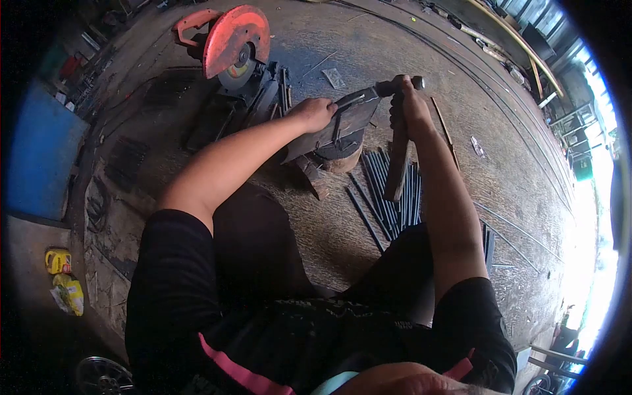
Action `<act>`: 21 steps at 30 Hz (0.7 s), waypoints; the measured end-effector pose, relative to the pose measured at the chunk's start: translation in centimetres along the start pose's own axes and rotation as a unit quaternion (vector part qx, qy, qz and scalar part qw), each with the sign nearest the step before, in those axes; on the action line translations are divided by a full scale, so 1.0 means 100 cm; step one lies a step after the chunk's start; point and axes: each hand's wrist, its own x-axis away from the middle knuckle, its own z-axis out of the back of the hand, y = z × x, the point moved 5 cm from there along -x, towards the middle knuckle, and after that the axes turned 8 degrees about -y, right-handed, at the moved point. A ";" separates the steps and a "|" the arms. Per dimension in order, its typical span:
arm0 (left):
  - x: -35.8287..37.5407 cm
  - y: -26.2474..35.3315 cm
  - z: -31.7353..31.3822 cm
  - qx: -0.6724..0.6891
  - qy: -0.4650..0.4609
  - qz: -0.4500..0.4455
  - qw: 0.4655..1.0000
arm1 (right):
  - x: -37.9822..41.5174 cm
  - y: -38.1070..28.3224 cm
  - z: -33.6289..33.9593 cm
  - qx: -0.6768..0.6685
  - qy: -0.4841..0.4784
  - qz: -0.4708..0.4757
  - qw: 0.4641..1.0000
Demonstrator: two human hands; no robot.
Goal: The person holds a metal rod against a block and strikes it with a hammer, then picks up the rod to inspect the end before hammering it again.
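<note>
My right hand [415, 113] is wrapped round a hammer [396, 170] just below its head, the wooden handle hanging down. Closed over the end of a short metal rod [351, 102], my left hand [317, 115] is at the left side of a dark metal plate [355, 120]. The plate lies tilted on a round wooden block [343, 160], with small bars crossing its top. The hammer head overlaps the plate's far right corner in this view. Several dark metal rods [375, 191] lie fanned out on the floor below the hammer handle.
An orange cut-off saw [237, 43] stands on the floor at the upper left. Long thin rods [520, 108] run along the right side. A blue panel [43, 151] and yellow containers [59, 261] are at the far left. Plastic wrappers [334, 78] lie on the floor.
</note>
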 end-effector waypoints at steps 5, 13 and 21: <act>-0.006 -0.004 -0.004 -0.004 -0.008 0.005 1.000 | 0.006 -0.013 -0.015 0.022 0.003 0.010 1.000; -0.007 0.000 -0.008 -0.029 -0.015 0.009 0.999 | 0.003 -0.038 -0.022 0.409 0.133 0.193 0.882; 0.005 0.018 0.001 -0.070 0.010 0.026 0.997 | 0.008 -0.049 -0.019 0.398 0.092 0.074 0.910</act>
